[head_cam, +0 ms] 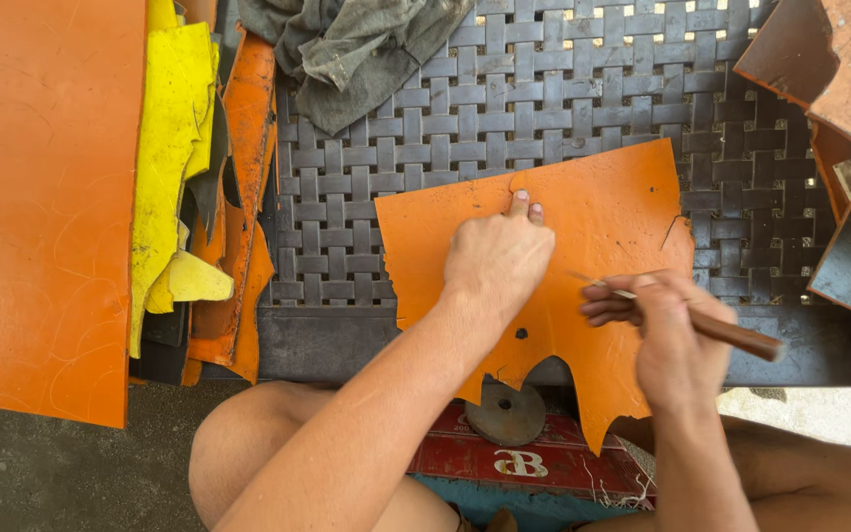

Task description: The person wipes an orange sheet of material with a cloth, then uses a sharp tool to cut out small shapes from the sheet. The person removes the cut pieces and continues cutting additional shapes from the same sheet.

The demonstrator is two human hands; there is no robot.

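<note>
My left hand [496,258] presses flat on the orange leather sheet [598,212] — right hand [664,330] grips the wooden-handled awl [706,326], marking; needs steady pressure.

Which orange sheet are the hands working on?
The ragged orange sheet in the middle, lying on the woven mat. The left hand presses it; the right hand holds a wooden-handled tool. The other orange sheets lie untouched at the sides.

large orange sheet [46,207] at far left | yellow scraps [174,148] and orange offcuts [248,197] piled beside it | grey rag [347,49] at top | dark woven counter [583,89] | brown pieces [829,59] at right | round metal disc [504,412] on red tin [544,458]
</note>
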